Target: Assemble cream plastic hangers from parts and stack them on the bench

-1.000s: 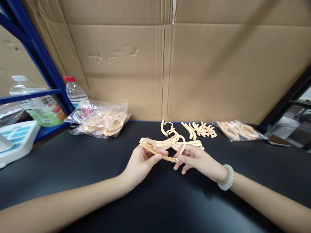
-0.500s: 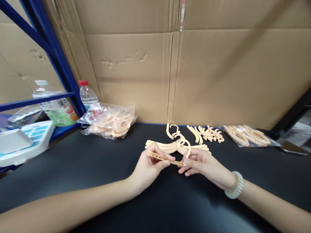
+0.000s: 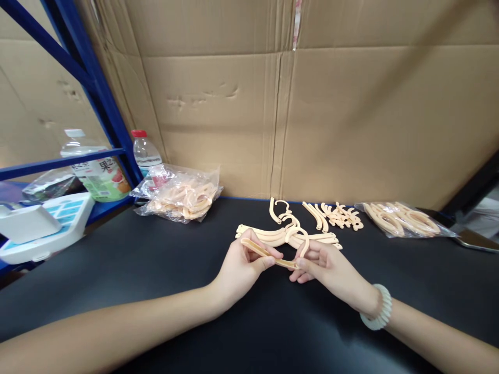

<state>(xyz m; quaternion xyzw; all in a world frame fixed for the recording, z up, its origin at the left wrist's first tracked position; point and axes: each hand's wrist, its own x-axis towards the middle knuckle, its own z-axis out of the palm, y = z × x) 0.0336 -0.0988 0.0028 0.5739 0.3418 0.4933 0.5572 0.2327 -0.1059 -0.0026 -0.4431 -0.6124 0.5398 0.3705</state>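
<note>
My left hand (image 3: pixel 249 262) pinches a beige plastic hanger arm (image 3: pixel 253 246) between thumb and fingers, its hollow side partly facing me. With thumb and fingertips, my right hand (image 3: pixel 319 262) grips a curved hanger hook (image 3: pixel 306 240) at its base, where it meets the right end of the arm. Whether the two pieces are locked together I cannot tell. Just behind my hands lie several hangers (image 3: pixel 268 236) with hooks and spread arms, stacked on the black table (image 3: pixel 187 259). My fingers cover part of the joint.
Loose hanger arms (image 3: pixel 315 217) and a pile of small hooks (image 3: pixel 343 215) lie behind the stack. Clear bags of hanger parts sit left (image 3: pixel 183 197) and right (image 3: pixel 401 219). Bottles (image 3: pixel 101 176), a blue rack (image 3: pixel 89 78) and a white-and-blue plastic item (image 3: pixel 50 228) stand at left. Cardboard (image 3: pixel 218 114) closes the back.
The hanger arm has turned slightly in my fingers, showing its hollow side differently. Both hands stay close together at the joint. The whole view has shifted a little.
</note>
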